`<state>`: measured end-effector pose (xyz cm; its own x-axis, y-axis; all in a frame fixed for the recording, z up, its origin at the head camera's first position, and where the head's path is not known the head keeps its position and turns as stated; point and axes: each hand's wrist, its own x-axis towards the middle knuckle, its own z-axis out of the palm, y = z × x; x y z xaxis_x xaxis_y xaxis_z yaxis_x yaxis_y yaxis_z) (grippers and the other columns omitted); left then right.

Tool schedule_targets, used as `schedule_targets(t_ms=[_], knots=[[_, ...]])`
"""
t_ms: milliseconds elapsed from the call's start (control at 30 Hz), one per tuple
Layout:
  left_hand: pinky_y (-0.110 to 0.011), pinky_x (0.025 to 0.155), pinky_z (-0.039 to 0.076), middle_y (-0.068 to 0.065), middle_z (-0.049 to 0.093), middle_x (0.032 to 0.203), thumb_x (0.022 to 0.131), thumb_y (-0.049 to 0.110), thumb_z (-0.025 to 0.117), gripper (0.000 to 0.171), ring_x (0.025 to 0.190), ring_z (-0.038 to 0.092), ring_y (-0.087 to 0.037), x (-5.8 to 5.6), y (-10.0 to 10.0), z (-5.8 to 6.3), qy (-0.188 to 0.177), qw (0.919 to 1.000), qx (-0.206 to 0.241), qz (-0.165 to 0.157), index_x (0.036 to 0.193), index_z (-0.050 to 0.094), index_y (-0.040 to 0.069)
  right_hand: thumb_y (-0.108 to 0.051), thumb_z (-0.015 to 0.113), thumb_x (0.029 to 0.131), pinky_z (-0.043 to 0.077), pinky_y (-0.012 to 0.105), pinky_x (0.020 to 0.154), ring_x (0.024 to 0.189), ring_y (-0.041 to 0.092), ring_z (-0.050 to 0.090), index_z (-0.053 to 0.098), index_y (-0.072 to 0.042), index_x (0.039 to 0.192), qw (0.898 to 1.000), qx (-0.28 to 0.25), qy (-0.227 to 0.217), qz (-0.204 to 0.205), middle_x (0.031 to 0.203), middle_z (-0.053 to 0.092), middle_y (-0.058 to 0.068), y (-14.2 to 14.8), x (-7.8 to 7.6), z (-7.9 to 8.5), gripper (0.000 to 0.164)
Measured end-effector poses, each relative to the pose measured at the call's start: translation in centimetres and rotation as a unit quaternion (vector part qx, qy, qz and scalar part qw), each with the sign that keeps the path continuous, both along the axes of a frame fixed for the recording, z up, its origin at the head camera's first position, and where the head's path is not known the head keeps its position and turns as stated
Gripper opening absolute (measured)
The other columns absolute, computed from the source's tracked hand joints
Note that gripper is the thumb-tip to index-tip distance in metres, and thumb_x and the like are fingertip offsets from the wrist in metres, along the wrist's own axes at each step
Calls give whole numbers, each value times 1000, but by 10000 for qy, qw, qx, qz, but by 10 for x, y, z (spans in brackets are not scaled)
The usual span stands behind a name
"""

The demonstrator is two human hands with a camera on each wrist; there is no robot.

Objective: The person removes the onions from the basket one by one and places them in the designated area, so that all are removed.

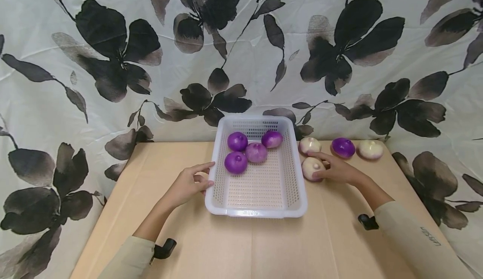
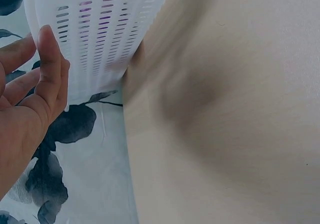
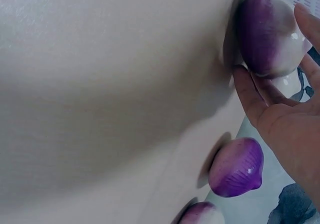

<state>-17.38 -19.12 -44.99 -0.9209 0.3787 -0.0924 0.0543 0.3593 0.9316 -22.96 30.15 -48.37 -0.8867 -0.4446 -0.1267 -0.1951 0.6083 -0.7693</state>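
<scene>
A white perforated plastic basket (image 1: 256, 214) holds several purple onions (image 1: 236, 163) at its far end. My left hand (image 1: 187, 187) is at the basket's left side, its fingertips touching the wall near the rim; the left wrist view shows these fingers (image 2: 50, 64) against the outside. To the right of the basket, my right hand (image 1: 337, 169) grips a white onion (image 1: 310, 168) with thumb and fingers around it. Seen from the right wrist, this onion (image 3: 265, 34) has a purple side and appears close to the tabletop.
Along the table's far edge, right of the basket, stand a white onion (image 1: 310, 145), a purple onion (image 1: 343, 148) and another pale onion (image 1: 370, 149). The light wooden table (image 1: 241, 249) meets a hanging floral cloth (image 1: 264, 61) at the back.
</scene>
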Motion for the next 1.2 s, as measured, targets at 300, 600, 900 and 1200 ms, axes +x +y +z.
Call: schedule_targets(t_ms=[300, 600, 900, 1200], knots=[[-48, 67, 60, -21, 53, 123, 87, 6, 69, 61, 76, 68, -20, -1, -1, -1, -30, 10000, 30, 10, 143, 45, 7, -25, 76, 82, 45, 31, 88, 114, 30, 48, 36, -12, 149, 10000, 78, 35, 6, 145, 45, 18, 0, 0, 0, 79], [-50, 67, 59, -21, 54, 124, 87, 5, 69, 61, 75, 68, -19, -1, -2, -2, 6, 10000, 9, 7, 143, 46, 7, -25, 74, 85, 49, 57, 97, 123, 50, 49, 38, -14, 148, 9999, 109, -83, -3, 148, 38, 24, 14, 2, 18, 73], [-49, 67, 60, -20, 54, 124, 87, 7, 69, 60, 75, 67, -18, -2, -1, 0, 20, 10000, 5, -28, 143, 46, 8, -20, 74, 86, 48, 57, 95, 115, 37, 54, 44, -9, 144, 9966, 327, 744, 101, 142, 47, 17, 5, -1, 65, 66], [-50, 68, 59, -20, 53, 124, 87, 6, 69, 60, 74, 67, -18, -1, -1, 1, -16, 10000, 27, 10, 143, 46, 8, -29, 74, 85, 45, 58, 103, 124, 35, 52, 47, -16, 143, 9965, 256, 758, 240, 144, 47, 11, -39, -14, 102, 64]])
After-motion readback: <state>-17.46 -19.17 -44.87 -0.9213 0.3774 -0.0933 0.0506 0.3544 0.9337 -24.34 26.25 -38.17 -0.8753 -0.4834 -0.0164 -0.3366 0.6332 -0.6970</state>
